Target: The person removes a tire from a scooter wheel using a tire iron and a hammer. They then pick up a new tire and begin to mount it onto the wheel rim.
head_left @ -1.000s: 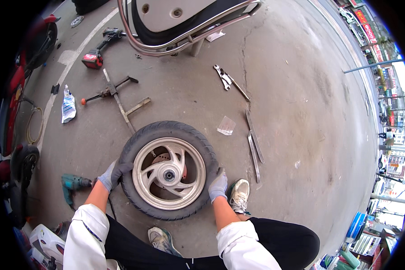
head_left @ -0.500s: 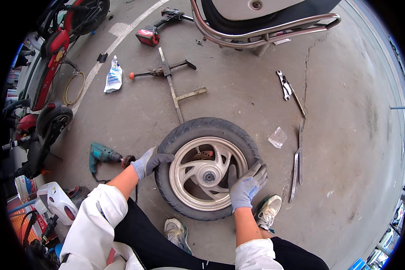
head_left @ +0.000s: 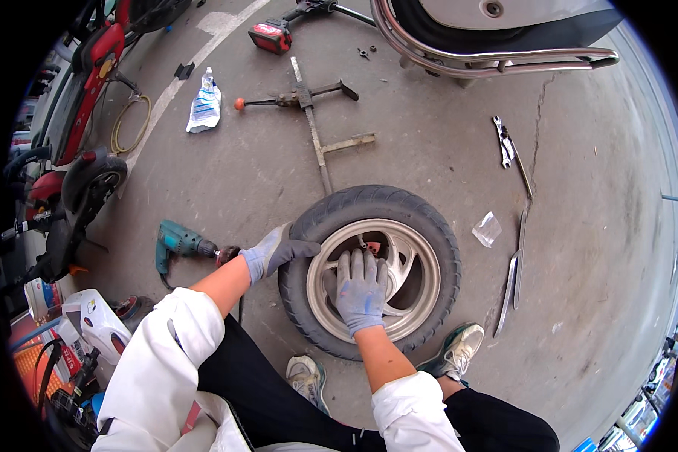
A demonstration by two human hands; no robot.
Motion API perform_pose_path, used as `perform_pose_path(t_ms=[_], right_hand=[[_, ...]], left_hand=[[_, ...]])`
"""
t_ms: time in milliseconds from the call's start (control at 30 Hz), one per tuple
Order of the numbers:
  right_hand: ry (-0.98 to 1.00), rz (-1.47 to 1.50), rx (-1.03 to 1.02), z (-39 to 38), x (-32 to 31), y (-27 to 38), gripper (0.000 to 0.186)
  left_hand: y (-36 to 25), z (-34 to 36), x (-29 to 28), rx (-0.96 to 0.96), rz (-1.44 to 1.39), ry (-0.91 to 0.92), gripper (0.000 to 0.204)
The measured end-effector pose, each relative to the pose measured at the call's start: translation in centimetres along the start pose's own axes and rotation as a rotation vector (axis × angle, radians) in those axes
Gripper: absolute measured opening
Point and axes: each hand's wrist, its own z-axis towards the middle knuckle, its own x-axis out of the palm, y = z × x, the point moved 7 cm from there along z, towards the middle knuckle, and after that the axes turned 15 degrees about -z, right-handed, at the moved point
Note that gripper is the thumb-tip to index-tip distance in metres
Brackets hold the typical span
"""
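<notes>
A spoked metal wheel [head_left: 432,300] with a black tire [head_left: 369,197] lies between my feet. My left hand [head_left: 279,252], in a grey work glove, grips the tire's left edge. Its thumb lies over the sidewall and its other fingers go around the outer side, partly hidden. Over the middle of the wheel is my gloved right hand [head_left: 362,292], palm down with fingers stretched out, covering the hub. I cannot tell how firmly it touches. Just past its fingertips a valve stem [head_left: 361,242] and a reddish part [head_left: 374,247] show between the spokes.
A green corded drill [head_left: 181,241] lies left of the wheel. Beyond are a metal frame tool [head_left: 306,102], a white pouch [head_left: 205,105] and a red battery pack [head_left: 270,36]. Wrenches [head_left: 503,143] and tire levers [head_left: 511,282] lie right. Parked scooters [head_left: 90,90] line the left.
My right hand has moved left from the tire's right side onto the wheel's middle. The left hand keeps its hold on the left edge. The whole view has shifted a little.
</notes>
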Motion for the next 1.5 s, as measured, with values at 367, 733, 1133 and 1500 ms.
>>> perform_pose_path(t_ms=[367, 733, 1133, 1500], right_hand=[[-0.021, -0.027, -0.01, -0.3, -0.6, -0.3, 0.045], [-0.027, -0.069, -0.027, -0.9, 0.1, 0.1, 0.045], [-0.084, 0.023, -0.13, 1.5, -2.3, 0.7, 0.039], [0.171, -0.011, -0.225, 2.9, -1.9, -1.0, 0.032]], left_hand=[[-0.6, -0.9, 0.7, 0.156, -0.008, -0.042, 0.057], [0.6, -0.4, 0.2, 0.063, -0.043, 0.008, 0.061], [1.6, 3.3, -2.1, -0.041, -0.217, 0.329, 0.068], [-3.0, 1.2, 1.9, 0.023, -0.064, 0.16, 0.055]])
